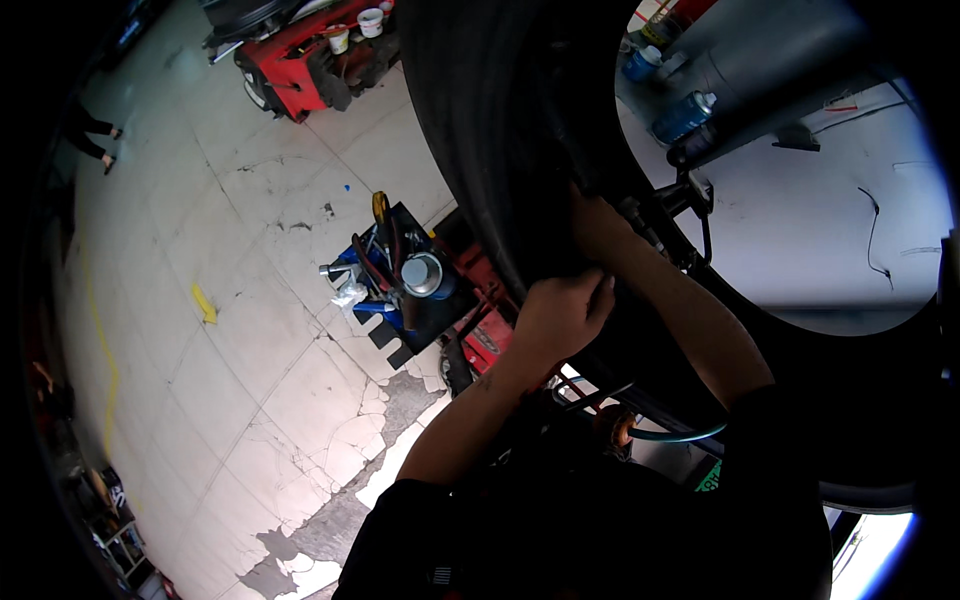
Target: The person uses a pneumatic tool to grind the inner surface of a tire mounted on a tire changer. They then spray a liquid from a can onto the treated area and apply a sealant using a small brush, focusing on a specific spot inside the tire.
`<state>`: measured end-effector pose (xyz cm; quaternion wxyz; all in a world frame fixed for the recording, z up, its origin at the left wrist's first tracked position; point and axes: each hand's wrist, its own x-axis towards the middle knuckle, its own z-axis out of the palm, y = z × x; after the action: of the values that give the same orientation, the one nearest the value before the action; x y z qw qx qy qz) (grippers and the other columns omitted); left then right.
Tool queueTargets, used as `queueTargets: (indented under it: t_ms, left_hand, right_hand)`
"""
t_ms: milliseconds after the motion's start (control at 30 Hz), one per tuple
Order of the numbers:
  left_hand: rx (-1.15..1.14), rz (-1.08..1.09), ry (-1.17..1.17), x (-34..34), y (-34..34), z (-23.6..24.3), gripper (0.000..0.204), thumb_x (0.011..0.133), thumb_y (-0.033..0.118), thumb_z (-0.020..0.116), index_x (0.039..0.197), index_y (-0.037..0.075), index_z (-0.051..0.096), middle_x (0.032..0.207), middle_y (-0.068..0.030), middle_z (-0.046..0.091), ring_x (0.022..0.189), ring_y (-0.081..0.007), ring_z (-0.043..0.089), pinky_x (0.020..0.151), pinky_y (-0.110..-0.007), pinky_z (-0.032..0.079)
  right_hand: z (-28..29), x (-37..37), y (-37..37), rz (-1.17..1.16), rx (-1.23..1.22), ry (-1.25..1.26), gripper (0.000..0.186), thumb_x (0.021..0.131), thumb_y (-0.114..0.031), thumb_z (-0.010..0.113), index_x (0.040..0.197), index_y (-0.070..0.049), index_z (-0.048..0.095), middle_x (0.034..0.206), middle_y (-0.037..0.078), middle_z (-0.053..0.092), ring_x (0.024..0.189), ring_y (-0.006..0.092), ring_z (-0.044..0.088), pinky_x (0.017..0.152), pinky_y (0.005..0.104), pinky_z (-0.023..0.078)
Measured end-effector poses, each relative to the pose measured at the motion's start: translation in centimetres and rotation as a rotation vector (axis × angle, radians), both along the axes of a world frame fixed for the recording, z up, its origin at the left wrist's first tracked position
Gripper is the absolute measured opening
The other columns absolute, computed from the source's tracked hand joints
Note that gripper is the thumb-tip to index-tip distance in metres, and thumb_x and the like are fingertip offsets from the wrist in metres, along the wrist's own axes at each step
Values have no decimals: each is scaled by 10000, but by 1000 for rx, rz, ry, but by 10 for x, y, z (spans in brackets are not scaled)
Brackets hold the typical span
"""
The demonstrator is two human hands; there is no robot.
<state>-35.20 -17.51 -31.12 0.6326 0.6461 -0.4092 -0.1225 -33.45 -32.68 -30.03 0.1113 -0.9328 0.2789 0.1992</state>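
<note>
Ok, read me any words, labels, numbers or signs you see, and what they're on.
No whole word is readable.
Blue can: label too small.
Red equipment: marking too blurred.
Green printed piece: characters partly covered.
Yellow arrow-like mark on the floor: no words visible.

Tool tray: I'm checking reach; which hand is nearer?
Left. The left hand is right of the tool tray in view; the right hand is farther right, partly hidden at the dark tire.

A workshop, with black tire (465, 130), tool tray (433, 322), spray can (684, 118).
</note>
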Motion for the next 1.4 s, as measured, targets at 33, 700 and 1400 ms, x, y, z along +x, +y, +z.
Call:
queueTargets:
  t_ms: [33, 700, 1400]
  left_hand:
    - [-25, -73, 35, -7, -8, 12, 256, 877, 120, 591, 670, 17, 480, 478, -135, 451, 378, -250, 470, 395, -339, 323]
    - [47, 36, 11, -7, -2, 29, 231, 886, 134, 582, 698, 12, 526, 483, -143, 484, 384, -261, 495, 398, -348, 343]
    - [65, 19, -87, -13, -11, 10, 258, 881, 144, 599, 673, 15, 517, 482, -142, 489, 384, -260, 503, 391, -353, 344]
  right_hand:
    - [20, -15, -15, 40, -56, 71, 566, 856, -90, 452, 1387, 19, 288, 1129, 335, 556, 928, 413, 631, 792, 462, 534]
    - [-4, -7, -16, -7, -112, -92, 734, 733, -158, 642, 1380, 23, 346, 1044, 259, 616, 863, 359, 645, 738, 382, 527]
    - [-22, -13, -40, 240, -188, -159, 539, 857, -149, 467, 1352, 43, 370, 1174, 280, 553, 960, 404, 612, 818, 410, 513]
